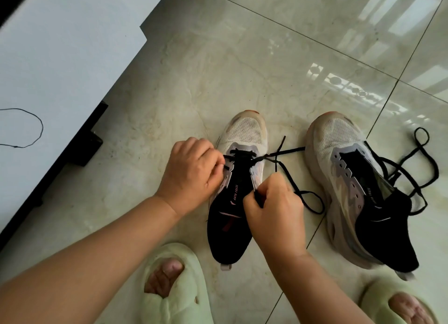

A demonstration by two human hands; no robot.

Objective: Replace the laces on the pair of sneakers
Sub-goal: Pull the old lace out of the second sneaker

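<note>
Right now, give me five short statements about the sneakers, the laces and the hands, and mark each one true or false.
1. Both hands, left hand and right hand, work on the left sneaker. True.
2. The right sneaker is fully laced. False: its eyelets are bare, and a loose black lace lies by it.
3. The right hand pinches a black lace. True.
4. The sneakers stand on a table. False: they stand on the tiled floor.
5. The person wears black boots. False: pale green slippers.
</note>
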